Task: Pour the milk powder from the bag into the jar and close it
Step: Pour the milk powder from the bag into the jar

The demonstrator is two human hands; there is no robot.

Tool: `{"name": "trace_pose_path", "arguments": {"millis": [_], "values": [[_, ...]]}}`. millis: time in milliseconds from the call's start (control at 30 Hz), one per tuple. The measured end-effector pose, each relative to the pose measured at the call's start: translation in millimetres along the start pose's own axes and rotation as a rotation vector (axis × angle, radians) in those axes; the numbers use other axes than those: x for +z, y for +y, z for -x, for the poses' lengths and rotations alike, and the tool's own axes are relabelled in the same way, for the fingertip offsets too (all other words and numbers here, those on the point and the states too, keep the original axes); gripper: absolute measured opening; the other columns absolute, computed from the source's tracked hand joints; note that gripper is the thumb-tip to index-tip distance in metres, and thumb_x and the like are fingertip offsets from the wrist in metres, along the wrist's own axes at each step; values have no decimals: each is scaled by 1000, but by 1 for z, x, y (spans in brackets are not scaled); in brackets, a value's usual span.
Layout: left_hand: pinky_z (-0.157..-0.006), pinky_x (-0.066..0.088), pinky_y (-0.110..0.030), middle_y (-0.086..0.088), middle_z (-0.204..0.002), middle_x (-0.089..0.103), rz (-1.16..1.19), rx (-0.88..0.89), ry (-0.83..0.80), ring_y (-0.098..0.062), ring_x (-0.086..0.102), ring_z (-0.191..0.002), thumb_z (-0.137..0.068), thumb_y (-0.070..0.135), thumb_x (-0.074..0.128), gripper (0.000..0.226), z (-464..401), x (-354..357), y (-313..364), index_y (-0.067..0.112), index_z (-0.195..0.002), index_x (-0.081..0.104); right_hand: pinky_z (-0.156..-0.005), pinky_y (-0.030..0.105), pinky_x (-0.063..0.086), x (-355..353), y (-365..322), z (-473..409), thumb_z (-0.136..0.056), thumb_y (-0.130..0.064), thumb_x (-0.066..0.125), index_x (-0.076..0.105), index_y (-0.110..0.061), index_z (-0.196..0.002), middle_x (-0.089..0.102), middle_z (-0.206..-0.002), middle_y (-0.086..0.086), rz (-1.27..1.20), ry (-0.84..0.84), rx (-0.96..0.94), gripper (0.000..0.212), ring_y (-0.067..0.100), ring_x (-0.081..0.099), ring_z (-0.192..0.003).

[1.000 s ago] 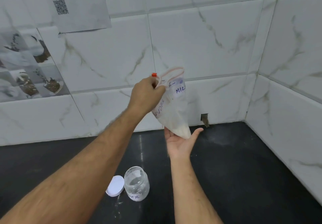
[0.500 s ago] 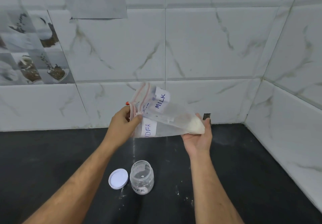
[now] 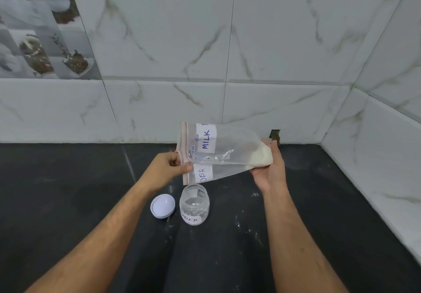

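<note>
Pouring has not begun: the left hand (image 3: 167,167) pinches the zip end of the bag (image 3: 227,153) and the right hand (image 3: 271,169) cups its powder-filled bottom just above the nearly empty jar (image 3: 194,203) at mid-countertop (image 3: 68,201), with the lid (image 3: 162,206) off beside it, so filling and closing remain.

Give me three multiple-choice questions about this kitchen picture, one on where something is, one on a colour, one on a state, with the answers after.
1. Where does the lid lie, relative to the jar?
A) on top of it
B) left of it, on the counter
C) behind it

2. What colour is the counter?
A) black
B) white
C) brown

3. What state is the jar in?
A) closed
B) open and upright
C) tipped over

Answers:
1 B, the lid rests flat on the counter beside the jar's left.
2 A, the surface is dark all round the jar.
3 B, its mouth stands uncovered beneath the bag.
</note>
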State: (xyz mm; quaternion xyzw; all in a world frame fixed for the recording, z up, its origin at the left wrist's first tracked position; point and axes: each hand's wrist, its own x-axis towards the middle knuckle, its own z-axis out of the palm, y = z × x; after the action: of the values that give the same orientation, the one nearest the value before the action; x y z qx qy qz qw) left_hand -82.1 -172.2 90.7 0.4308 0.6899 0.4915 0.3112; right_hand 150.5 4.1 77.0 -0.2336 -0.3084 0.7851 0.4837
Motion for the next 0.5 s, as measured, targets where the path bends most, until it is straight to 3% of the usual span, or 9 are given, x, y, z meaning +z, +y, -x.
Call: {"name": "trace_pose_path", "arguments": {"millis": [133,233,333,500], "values": [[-82,46,-39,-29,-93,67,-19,-33,17,-19,55,-79,-58,56,84,74,3,4,-20,-9,-89,66,-79,39,55,5,1,7,-72,-45,73,73,-20,-89,75,-102,3,46,1,-3,30,21,72,-93],[-82,50,-39,-28,-94,67,-51,-59,16,-19,58,-76,-65,43,85,59,7,8,-25,-9,-86,67,-74,35,55,7,1,11,-71,-44,73,73,-20,-89,75,-98,1,82,3,-14,30,18,71,-90],[-88,57,-45,-16,-88,73,-119,-85,22,-28,69,-78,-76,27,84,34,9,13,-33,-3,-83,71,-71,32,57,4,2,10,-88,-39,67,70,-17,-98,74,-100,1,121,39,-14,24,18,71,-90],[-87,57,-48,-16,-82,72,-139,-139,30,-31,67,-73,-75,29,85,36,13,17,-47,-3,-79,69,-70,32,57,2,5,9,-94,-41,63,66,-12,-116,72,-109,6,206,94,-17,36,23,70,-98]]}}
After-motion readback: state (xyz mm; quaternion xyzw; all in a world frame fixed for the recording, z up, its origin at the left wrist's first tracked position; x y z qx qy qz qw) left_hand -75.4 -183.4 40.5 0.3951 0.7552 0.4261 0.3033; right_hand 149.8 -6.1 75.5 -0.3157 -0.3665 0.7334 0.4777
